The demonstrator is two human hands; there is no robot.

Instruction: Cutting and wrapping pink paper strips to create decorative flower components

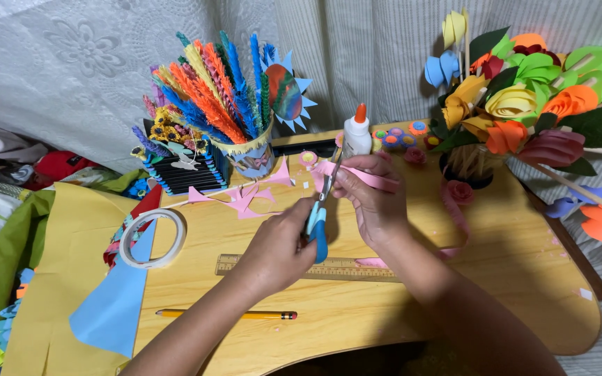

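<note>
My left hand [276,247] is closed around the blue handles of a pair of scissors [319,212], whose blades point up and away toward a pink paper strip [367,177]. My right hand [374,202] pinches that strip just right of the blades. Both hands hover over the middle of a small wooden table [510,257]. The strip's tail runs on under my right wrist and shows again at the right.
Pink paper offcuts [245,198], a tape roll [151,238], a wooden ruler [343,268], a yellow pencil [228,315] and a white glue bottle [357,132] lie around. A cup of paper feathers [235,97] stands back left, a paper flower bouquet [524,104] back right. Blue and yellow sheets [109,306] overlap the left edge.
</note>
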